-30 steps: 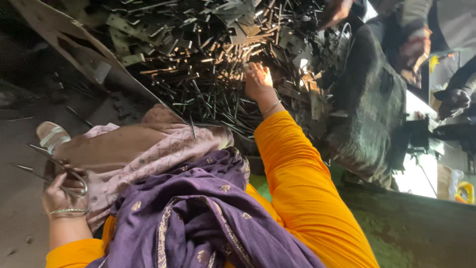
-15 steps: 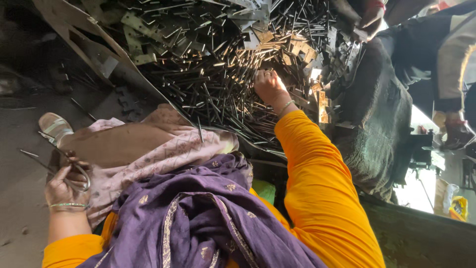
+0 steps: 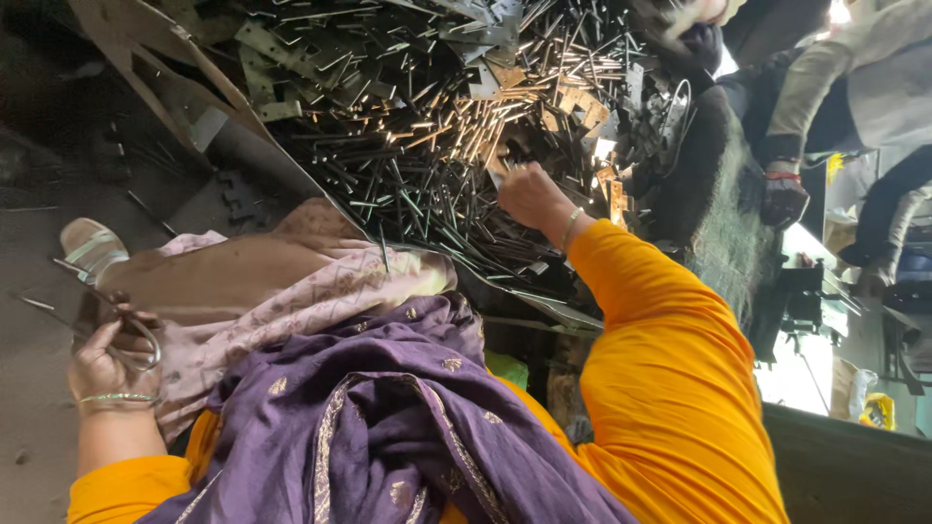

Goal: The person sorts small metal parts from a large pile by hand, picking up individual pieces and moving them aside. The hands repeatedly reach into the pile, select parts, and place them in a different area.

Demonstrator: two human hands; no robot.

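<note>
Right hand [image 3: 529, 194] fisted, digging into heap of thin grey metal rods and strips [image 3: 427, 126]. Left hand [image 3: 102, 354] curled around bent wire loop [image 3: 136, 335], lap-side.

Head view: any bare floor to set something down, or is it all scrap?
Bare grey floor lies at the far left, bordered by the left hand, the sandal and a few stray rods. A smaller dark patch sits between the sandal and the slanted metal sheet. Around the right hand it is crowded: the pile of metal rods covers everything.
</note>
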